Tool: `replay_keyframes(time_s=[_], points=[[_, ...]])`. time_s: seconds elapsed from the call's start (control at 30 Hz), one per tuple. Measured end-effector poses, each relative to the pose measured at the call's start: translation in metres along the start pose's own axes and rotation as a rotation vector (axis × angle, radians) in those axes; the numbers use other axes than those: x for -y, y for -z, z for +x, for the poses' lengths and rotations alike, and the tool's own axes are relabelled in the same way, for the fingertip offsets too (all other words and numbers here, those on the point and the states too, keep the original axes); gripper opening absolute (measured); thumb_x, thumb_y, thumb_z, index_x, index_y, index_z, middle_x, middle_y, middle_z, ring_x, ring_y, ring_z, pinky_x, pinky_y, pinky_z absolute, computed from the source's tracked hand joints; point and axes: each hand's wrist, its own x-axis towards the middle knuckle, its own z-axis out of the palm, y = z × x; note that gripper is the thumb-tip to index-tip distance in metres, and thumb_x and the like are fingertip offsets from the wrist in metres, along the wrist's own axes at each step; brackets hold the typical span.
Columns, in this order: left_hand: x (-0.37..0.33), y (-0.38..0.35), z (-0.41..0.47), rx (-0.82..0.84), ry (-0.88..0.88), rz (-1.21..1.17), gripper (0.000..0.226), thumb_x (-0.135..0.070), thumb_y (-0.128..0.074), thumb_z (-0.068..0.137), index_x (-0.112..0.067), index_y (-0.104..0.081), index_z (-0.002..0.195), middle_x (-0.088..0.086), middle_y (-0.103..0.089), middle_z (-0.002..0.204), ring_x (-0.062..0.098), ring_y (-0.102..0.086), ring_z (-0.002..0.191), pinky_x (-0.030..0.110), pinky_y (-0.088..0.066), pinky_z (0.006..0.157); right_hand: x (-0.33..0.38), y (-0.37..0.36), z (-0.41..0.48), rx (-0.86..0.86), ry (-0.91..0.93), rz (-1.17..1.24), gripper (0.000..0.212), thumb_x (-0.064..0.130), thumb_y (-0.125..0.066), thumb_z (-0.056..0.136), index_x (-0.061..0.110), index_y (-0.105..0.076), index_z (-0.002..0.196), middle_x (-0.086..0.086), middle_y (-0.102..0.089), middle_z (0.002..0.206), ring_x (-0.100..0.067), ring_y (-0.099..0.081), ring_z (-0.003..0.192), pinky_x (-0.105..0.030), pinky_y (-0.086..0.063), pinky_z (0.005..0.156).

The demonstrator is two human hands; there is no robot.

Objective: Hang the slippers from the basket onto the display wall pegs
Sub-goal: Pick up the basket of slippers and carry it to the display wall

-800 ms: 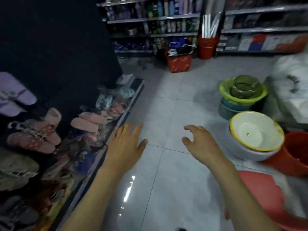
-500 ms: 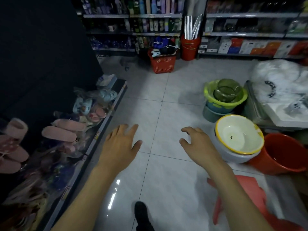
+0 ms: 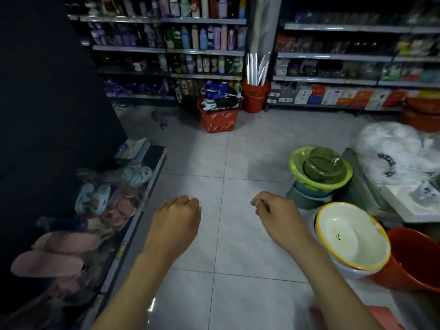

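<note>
While both of my arms reach out over the tiled floor (image 3: 238,234), neither carries anything: my left hand (image 3: 175,222) is curled into a loose fist, and my right hand (image 3: 277,215) is half closed, fingers bent in on nothing. They hang free because the red basket (image 3: 217,120) with the slippers (image 3: 221,97) heaped in it stands well ahead, against the far shelves (image 3: 204,52) beside an orange bucket (image 3: 256,96). Pink slippers (image 3: 57,253) already sit on the dark display wall (image 3: 47,91) to my left, so I judge a fresh pair must be fetched first.
</note>
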Motion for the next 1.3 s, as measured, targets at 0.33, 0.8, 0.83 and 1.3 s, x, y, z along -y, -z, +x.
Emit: replay_keyframes(time_s=[0.33,0.8,0.83,1.3], points=[[0.008,-0.071,0.192,0.064,-0.073,0.005,0.01,-0.023,-0.059,0.09,-0.016,-0.063,0.083,0.0,-0.057,0.076,0.021,-0.057,0.066,0.033,-0.046,0.061,-0.056,0.015,0.185,-0.029,-0.087,0.025,0.015,0.02,-0.052,0.093,0.027,-0.066,0.091,0.01,-0.069,0.085,-0.01,-0.064,0.08,-0.033,-0.053,0.072],[0.042,-0.121,0.44,0.023,-0.01,0.08,0.018,-0.01,-0.067,0.078,-0.012,-0.056,0.064,0.001,-0.054,0.06,0.021,-0.051,0.051,0.033,-0.045,0.05,-0.079,0.047,0.452,0.057,-0.056,0.017,0.017,0.016,-0.052,0.09,0.024,-0.065,0.083,0.01,-0.062,0.066,-0.009,-0.059,0.06,-0.027,-0.048,0.057],[0.051,-0.128,0.453,0.018,-0.002,0.072,0.019,-0.009,-0.065,0.078,-0.013,-0.054,0.063,0.001,-0.053,0.058,0.021,-0.049,0.049,0.033,-0.046,0.049,-0.08,0.043,0.469,0.065,-0.066,0.007,0.017,0.015,-0.052,0.09,0.024,-0.065,0.081,0.01,-0.06,0.063,-0.009,-0.058,0.058,-0.026,-0.046,0.055],[0.204,-0.198,0.692,0.126,0.029,-0.031,0.032,-0.019,-0.062,0.086,-0.021,-0.038,0.065,0.003,-0.057,0.058,0.021,-0.054,0.048,0.026,-0.036,0.045,-0.03,-0.013,0.736,0.113,-0.128,-0.061,0.018,0.022,-0.05,0.088,0.028,-0.061,0.076,0.012,-0.062,0.068,-0.007,-0.061,0.065,-0.032,-0.055,0.066]])
